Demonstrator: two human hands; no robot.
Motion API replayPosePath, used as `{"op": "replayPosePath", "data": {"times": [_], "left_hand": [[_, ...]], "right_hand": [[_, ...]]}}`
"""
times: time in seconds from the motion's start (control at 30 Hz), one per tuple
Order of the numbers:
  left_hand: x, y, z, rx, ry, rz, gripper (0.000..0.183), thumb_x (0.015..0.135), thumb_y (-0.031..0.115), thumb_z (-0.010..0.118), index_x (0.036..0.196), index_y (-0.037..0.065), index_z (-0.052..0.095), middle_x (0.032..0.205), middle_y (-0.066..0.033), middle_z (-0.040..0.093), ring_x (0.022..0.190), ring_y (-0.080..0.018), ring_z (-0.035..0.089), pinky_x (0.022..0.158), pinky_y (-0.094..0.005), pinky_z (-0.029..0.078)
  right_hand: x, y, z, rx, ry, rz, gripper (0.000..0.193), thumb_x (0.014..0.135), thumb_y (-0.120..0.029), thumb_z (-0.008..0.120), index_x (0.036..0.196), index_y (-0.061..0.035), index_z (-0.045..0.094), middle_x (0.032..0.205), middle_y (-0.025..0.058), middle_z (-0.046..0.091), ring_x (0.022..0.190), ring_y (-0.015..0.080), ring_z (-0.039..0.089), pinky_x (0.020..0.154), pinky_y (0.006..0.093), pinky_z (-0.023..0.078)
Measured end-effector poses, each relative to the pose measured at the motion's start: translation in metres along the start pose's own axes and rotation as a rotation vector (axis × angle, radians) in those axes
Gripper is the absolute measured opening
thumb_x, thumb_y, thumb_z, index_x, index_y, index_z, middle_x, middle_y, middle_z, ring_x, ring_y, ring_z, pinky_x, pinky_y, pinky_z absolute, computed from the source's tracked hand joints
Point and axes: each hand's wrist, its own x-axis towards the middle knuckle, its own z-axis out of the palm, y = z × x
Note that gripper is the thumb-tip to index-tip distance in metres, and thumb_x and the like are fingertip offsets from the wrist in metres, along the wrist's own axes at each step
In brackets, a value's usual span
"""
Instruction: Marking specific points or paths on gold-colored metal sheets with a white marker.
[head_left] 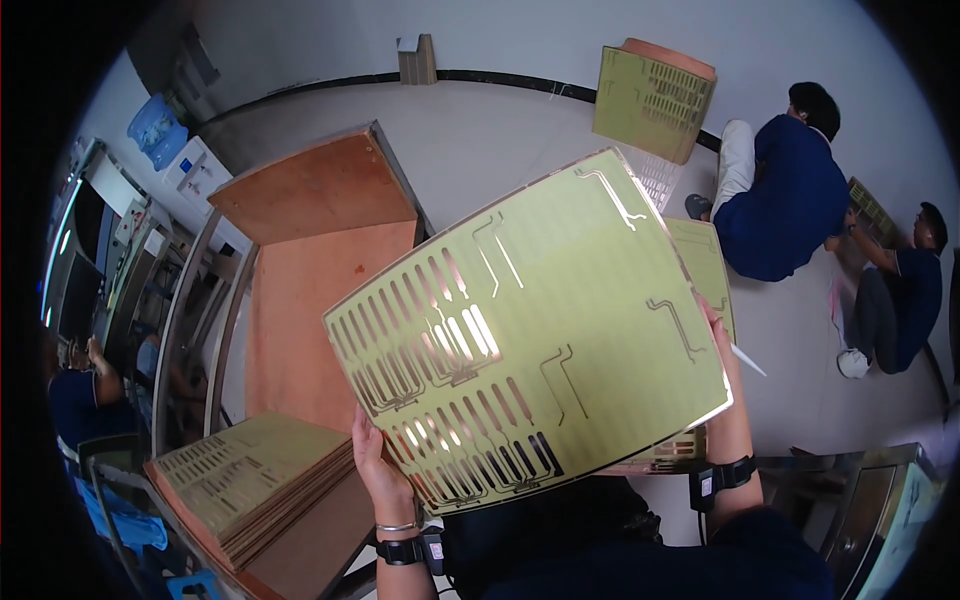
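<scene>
A large yellow-green circuit board panel point(600, 290) with shiny copper strips and traces is tilted in front of me. My left hand point(372, 455) grips its lower left edge, and my right hand point(715, 330) is closed round the right edge; the board hides most of the fingers. A thin white pointed stick point(748, 361) juts out beside my right hand; how it is held is hidden. Left of the board lies a stack of similar panels point(255, 460) on a copper-coloured cart point(330, 270). Part of another panel point(700, 250) shows behind the one I hold.
More panels point(655, 100) lean against the far wall. A person in dark blue point(785, 205) squats at the right, and another point(905, 290) sits beyond, near a panel. At the left are a water dispenser point(195, 175) and a seated person point(90, 405). A metal-edged table point(850, 500) stands lower right.
</scene>
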Motion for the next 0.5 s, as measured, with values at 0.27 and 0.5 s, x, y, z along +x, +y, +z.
{"op": "replayPosePath", "data": {"times": [0.27, 0.5], "left_hand": [[-0.001, 0.007, 0.013, 0.001, -0.026, -0.042, 0.045, 0.096, 0.006, 0.04, 0.14, 0.001, 0.035, 0.138, -0.012, 0.046, 0.123, -0.0223, 0.048, 0.104, -0.0361, 0.039], [0.004, -0.001, 0.005, -0.111, -0.051, -0.056, 0.046, 0.097, 0.01, 0.043, 0.14, 0.001, 0.034, 0.137, -0.0124, 0.047, 0.122, -0.0227, 0.049, 0.103, -0.036, 0.04]], "right_hand": [[0.008, 0.002, -0.001, 0.163, 0.066, 0.177, 0.057, 0.097, -0.042, 0.043, 0.138, -0.0021, 0.041, 0.136, 0.0104, 0.049, 0.122, 0.0225, 0.049, 0.103, 0.0351, 0.04], [0.001, 0.012, 0.012, 0.737, -0.081, 0.155, 0.046, 0.101, -0.034, 0.036, 0.137, -0.0066, 0.042, 0.134, 0.0115, 0.051, 0.118, 0.0249, 0.052, 0.101, 0.0381, 0.042]]}}
